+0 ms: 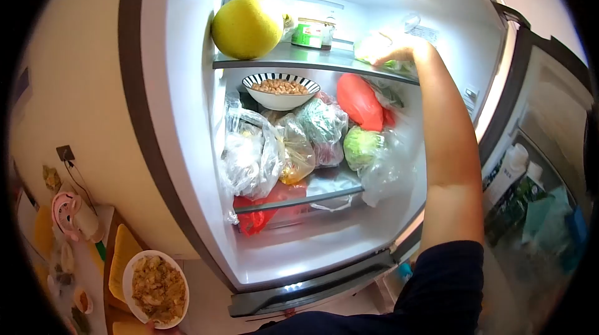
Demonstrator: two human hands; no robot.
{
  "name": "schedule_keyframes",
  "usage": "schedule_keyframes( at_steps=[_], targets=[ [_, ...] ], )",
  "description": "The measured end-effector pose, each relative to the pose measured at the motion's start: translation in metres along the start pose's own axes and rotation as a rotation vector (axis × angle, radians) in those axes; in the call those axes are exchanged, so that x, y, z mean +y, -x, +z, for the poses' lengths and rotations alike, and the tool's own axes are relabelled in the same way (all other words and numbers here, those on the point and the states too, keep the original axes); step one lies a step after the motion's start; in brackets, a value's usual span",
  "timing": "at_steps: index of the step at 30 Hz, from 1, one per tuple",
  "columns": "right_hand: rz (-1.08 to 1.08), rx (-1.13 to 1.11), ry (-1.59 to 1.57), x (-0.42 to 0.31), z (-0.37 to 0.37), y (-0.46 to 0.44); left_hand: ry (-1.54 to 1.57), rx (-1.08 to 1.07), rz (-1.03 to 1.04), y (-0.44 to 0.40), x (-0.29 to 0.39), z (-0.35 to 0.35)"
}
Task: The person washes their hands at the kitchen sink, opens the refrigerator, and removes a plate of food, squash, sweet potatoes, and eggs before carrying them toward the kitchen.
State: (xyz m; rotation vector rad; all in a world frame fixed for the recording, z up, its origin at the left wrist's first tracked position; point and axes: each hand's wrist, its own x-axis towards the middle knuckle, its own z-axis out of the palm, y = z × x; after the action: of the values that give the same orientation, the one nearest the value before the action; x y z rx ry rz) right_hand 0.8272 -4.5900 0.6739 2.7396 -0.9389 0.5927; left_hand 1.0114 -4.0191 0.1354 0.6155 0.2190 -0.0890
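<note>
My right hand (402,48) reaches onto the fridge's upper shelf, its fingers curled on a clear plastic bag with something green (364,49) inside; bright light washes out part of it. At the bottom left, my left hand (151,327) holds the rim of a white plate (128,288) heaped with brownish-yellow cooked food (158,287). Only some fingertips of that hand show at the plate's lower edge. Left of my right hand on the same shelf stand a green-and-white container (307,33) and a large yellow-green fruit (247,28).
Below, a striped bowl of nuts or beans (281,99), a red bag (360,103) and several clear bags (249,159) crowd the lower shelf (299,200). The open door (549,104) with bottles (508,169) is on the right. A table (111,226) stands at the lower left.
</note>
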Motion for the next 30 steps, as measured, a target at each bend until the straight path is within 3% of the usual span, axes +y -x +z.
schedule_keyframes(
  at_steps=[2,3,6,7,11,18,24,25,28,30],
  targets=[
    [0.030,-0.097,0.007,-0.001,0.003,-0.005,0.032,-0.095,-0.003,0.001,-0.006,-0.017],
    [0.085,0.063,-0.015,0.032,0.019,-0.030,0.031,-0.098,0.021,0.003,-0.006,-0.022],
    [0.037,0.224,-0.624,0.082,0.020,-0.053,0.013,-0.065,0.065,0.002,-0.005,-0.024],
    [0.002,0.300,-0.573,0.081,0.019,-0.046,0.002,-0.047,0.075,0.000,-0.003,-0.024],
    [-0.003,0.226,-1.154,0.078,0.005,-0.031,0.060,0.080,0.085,-0.011,-0.002,-0.018],
    [0.003,0.160,-1.117,0.072,-0.004,-0.022,0.021,0.032,0.145,-0.013,0.002,-0.002],
    [-0.287,0.751,-0.699,0.065,-0.002,-0.041,0.008,0.070,0.134,-0.021,-0.003,0.001],
    [-0.260,0.932,-0.375,0.043,0.003,-0.027,0.007,0.088,0.136,-0.019,-0.004,0.004],
    [-0.142,0.532,-0.037,0.048,0.015,-0.032,-0.023,0.060,0.132,-0.013,-0.004,0.011],
    [-0.107,0.339,-0.015,0.050,0.025,-0.038,-0.014,0.024,0.119,-0.018,-0.006,-0.003]
  ],
)
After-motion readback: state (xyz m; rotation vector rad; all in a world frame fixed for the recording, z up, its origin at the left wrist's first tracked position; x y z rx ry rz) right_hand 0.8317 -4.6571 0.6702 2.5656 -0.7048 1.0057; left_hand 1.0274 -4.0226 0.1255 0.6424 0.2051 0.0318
